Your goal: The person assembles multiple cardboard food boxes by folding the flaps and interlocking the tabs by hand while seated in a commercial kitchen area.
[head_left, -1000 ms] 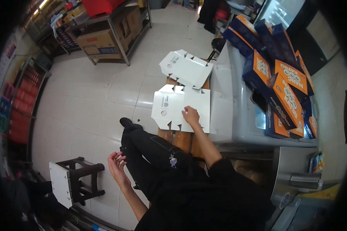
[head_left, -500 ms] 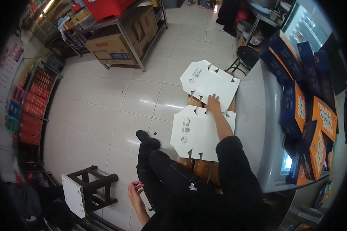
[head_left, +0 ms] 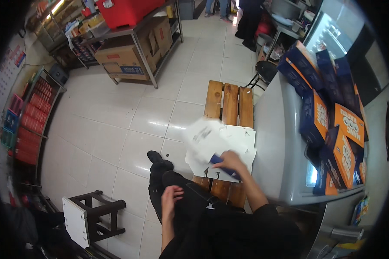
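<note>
One white cardboard blank (head_left: pixel 207 136), motion-blurred, dark-printed and showing blue, was gripped by the right hand (head_left: pixel 230 161) above a second blank (head_left: pixel 198 166), at the wooden bench's (head_left: pixel 230 101) left edge. I saw the left hand (head_left: pixel 170 199) empty, loosely bent. Moments earlier, the first lay flat toward the far end.

White flat cardboard blank (head_left: pixel 209 140) has blurred dark print, shows navy patch. Orange-brown slatted wooden bench (head_left: pixel 230 103): darker grain. Navy-and-orange rectangular cardboard boxes (head_left: pixel 322 115): white lettering. Boxy plastic crate (head_left: pixel 127 13): red.
</note>
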`<state>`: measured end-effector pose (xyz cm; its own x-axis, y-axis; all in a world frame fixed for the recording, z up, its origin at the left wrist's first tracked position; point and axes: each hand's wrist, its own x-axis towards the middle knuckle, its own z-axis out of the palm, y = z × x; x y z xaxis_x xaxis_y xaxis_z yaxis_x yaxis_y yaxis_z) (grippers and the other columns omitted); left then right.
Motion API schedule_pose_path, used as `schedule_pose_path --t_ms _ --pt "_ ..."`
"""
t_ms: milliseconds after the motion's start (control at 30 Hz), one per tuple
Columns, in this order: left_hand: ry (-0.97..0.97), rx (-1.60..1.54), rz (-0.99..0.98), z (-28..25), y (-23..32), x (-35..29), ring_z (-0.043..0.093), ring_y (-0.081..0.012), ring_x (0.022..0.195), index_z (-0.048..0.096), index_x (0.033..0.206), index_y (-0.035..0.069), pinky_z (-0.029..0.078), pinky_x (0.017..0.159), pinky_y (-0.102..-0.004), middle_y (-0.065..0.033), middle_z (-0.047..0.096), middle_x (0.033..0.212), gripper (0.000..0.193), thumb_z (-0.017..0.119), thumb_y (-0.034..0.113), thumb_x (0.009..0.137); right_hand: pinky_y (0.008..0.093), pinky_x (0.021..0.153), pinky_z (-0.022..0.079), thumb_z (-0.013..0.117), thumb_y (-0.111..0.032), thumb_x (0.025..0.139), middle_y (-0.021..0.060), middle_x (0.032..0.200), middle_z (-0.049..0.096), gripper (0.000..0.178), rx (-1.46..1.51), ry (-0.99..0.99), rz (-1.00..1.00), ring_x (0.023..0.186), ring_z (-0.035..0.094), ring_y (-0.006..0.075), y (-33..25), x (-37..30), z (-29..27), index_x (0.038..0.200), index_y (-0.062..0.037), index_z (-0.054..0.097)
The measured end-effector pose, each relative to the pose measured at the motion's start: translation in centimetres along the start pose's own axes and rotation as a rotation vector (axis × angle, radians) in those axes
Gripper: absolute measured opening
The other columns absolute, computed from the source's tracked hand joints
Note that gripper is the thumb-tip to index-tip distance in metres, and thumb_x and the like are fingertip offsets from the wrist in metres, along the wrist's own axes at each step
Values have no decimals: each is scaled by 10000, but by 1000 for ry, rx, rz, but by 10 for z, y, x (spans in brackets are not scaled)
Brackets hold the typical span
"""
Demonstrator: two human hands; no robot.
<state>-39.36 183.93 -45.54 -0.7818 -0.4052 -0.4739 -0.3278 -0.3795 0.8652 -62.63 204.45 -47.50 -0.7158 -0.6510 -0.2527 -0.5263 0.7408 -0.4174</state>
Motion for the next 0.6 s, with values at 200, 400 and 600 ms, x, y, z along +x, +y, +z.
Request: schedule_pose_path --t_ms 200,400,600 --pt "-128 173 -39 77 -77 49 461 -267 1093 308 1267 24 433 838 -348 -169 484 1156 616 468 451 853 316 428 369 502 -474 826 116 433 413 577 528 5 -29 427 437 141 -34 -36 75 562 38 538" --pt "-82 502 275 80 -124 78 539 -263 870 529 1056 20 428 770 -341 -249 508 1028 424 551 364 808 243 431 382 658 -267 766 -5 516 518 284 636 21 184 469 468 65 -34 -65 18 664 -4 628" --pt "70 360 139 127 -65 50 560 -339 816 336 1220 -3 447 760 -391 -240 539 991 632 492 458 818 228 433 343 629 -333 787 -23 494 481 368 832 220 306 471 429 51 -42 -63 13 559 -49 575"
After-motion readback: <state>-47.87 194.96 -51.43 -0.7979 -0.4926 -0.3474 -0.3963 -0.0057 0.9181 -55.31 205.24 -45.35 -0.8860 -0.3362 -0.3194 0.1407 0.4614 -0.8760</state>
